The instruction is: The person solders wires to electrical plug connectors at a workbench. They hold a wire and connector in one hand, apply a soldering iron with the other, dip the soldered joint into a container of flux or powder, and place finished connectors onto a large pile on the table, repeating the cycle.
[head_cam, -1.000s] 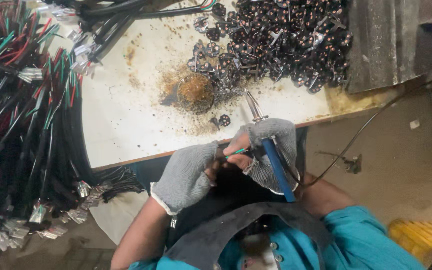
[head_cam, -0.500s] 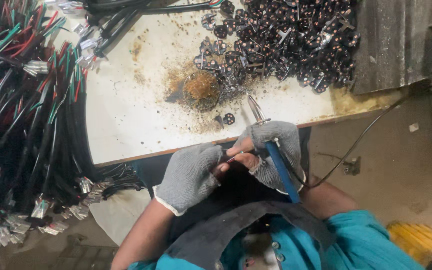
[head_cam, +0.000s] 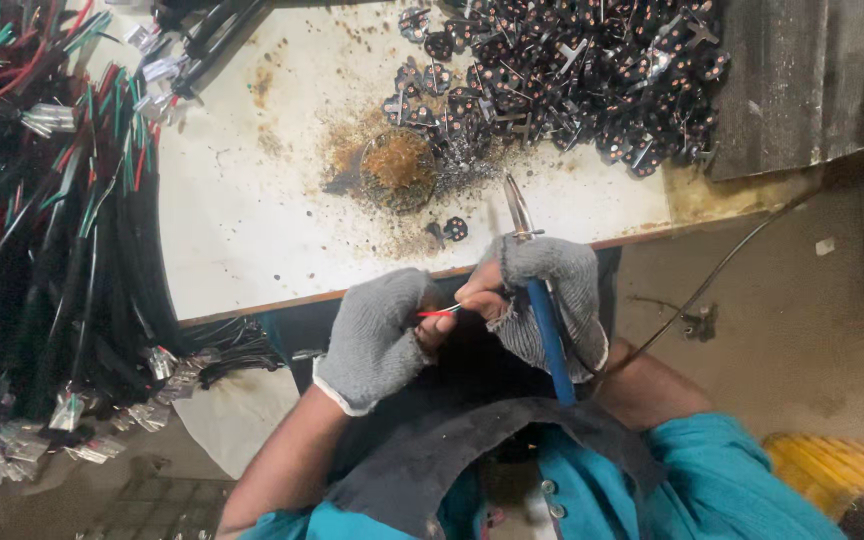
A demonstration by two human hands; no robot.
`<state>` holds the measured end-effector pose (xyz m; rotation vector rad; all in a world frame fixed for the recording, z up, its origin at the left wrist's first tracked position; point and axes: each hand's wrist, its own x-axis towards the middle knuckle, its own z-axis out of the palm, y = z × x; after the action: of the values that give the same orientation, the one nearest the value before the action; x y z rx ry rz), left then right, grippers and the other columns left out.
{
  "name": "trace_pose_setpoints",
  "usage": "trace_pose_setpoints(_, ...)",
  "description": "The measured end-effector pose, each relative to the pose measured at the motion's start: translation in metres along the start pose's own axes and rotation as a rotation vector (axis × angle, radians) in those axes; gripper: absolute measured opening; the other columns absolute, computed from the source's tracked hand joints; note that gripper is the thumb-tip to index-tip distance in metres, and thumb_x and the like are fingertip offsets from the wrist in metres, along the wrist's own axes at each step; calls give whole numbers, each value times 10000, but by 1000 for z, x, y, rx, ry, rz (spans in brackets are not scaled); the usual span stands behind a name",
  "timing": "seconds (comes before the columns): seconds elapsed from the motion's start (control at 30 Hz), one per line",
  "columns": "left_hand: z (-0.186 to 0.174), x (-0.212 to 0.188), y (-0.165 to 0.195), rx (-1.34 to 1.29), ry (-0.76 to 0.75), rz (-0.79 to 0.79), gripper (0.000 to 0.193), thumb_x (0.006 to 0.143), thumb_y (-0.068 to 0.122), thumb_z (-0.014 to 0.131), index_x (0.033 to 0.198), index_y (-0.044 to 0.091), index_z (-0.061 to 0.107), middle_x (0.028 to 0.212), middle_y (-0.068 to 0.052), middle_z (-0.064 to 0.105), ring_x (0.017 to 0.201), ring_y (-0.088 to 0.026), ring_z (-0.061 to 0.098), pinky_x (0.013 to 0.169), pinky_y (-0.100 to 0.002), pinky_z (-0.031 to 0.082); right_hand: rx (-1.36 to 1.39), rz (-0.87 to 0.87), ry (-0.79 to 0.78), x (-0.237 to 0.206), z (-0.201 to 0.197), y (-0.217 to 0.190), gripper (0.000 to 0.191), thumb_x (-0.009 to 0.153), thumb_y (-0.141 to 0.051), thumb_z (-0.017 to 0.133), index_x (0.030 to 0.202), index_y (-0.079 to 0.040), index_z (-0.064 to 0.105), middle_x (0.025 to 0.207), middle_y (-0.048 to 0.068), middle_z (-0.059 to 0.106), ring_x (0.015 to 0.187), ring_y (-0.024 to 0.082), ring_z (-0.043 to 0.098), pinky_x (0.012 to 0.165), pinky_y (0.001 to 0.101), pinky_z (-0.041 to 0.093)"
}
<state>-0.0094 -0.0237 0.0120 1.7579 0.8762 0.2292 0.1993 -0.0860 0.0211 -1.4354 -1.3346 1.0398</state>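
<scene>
My left hand (head_cam: 377, 335) wears a grey fingerless glove and pinches a thin red wire (head_cam: 439, 313) at its end. My right hand (head_cam: 544, 290), gloved the same way, grips a soldering iron (head_cam: 542, 300) with a blue handle, and its fingertips touch the wire's bare tip. The iron's metal tip points away from me over the edge of the stained white table (head_cam: 252, 220). Both hands meet just below that edge, above my lap.
A heap of small black round parts with copper pins (head_cam: 572, 70) fills the table's far right. A rusty, crusted round dish (head_cam: 397, 165) sits mid-table. Bundles of black, red and green wires (head_cam: 42, 200) with clear connectors hang at the left. The iron's cord (head_cam: 712, 280) trails right.
The hands have stayed together at the table edge. The red wire now shows more plainly between the fingers. The view has shifted slightly.
</scene>
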Motion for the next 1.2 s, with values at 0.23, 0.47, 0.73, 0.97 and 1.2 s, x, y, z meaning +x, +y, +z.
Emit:
trace_pose_setpoints(0.23, 4, -3, 3, -48, 215, 65, 109, 904, 203, 729, 885, 114, 669, 788, -67, 666, 715, -251, 699, 659, -357, 531, 26, 90, 80, -4, -3, 0, 133, 939, -235, 775, 925, -103, 783, 775, 39, 718, 704, 166, 699, 660, 301, 537)
trace_pose_setpoints(0.47, 5, -2, 5, -111, 143, -56, 121, 911, 209, 736, 888, 115, 664, 726, -48, 659, 666, -219, 704, 651, -347, 531, 74, -44, -8, 2, -3, 7, 159, 879, -231, 835, 898, -100, 747, 799, 36, 725, 719, 158, 708, 675, 287, 549)
trace_pose_setpoints(0.73, 6, -1, 5, -73, 187, 29, 140, 905, 216, 748, 902, 103, 664, 805, -71, 667, 743, -247, 702, 675, -359, 542, 86, 31, 13, 1, -5, -2, 117, 872, -170, 821, 837, -83, 751, 754, 29, 715, 677, 137, 689, 636, 272, 540)
trace_pose_setpoints(0.97, 8, -1, 6, 39, 289, 133, 138, 849, 210, 803, 903, 120, 714, 817, -84, 677, 767, -298, 660, 679, -407, 509, 256, 290, -76, -4, -7, -7, 127, 863, -165, 804, 847, -56, 741, 759, 37, 690, 671, 121, 640, 590, 279, 515)
trace_pose_setpoints(1.2, 5, -2, 11, 31, 307, 88, 105, 843, 170, 804, 908, 128, 733, 800, -79, 666, 760, -293, 638, 668, -411, 493, -6, -53, 6, 1, -3, -1, 107, 842, -165, 838, 842, -95, 757, 731, 41, 697, 671, 177, 685, 647, 302, 530)
